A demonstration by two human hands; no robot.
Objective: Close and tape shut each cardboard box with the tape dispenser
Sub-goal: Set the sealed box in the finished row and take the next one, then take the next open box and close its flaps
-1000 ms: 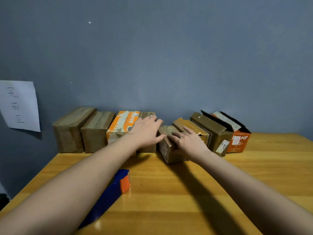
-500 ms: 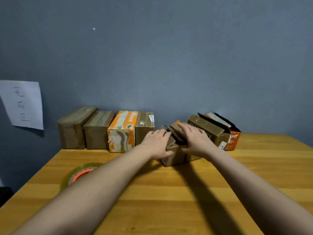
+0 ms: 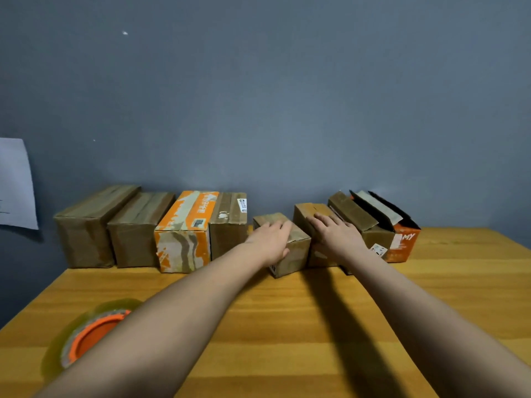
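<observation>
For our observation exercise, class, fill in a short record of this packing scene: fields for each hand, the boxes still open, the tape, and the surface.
left hand: left hand lies flat on the small brown box, thumb down its near face
right hand: right hand rests on the next brown box, fingers straight
open boxes: orange-fronted box at the row's right end and the tall brown box beside it, flaps up
tape: tape roll with orange core, near left, untouched
surface: wooden table
</observation>
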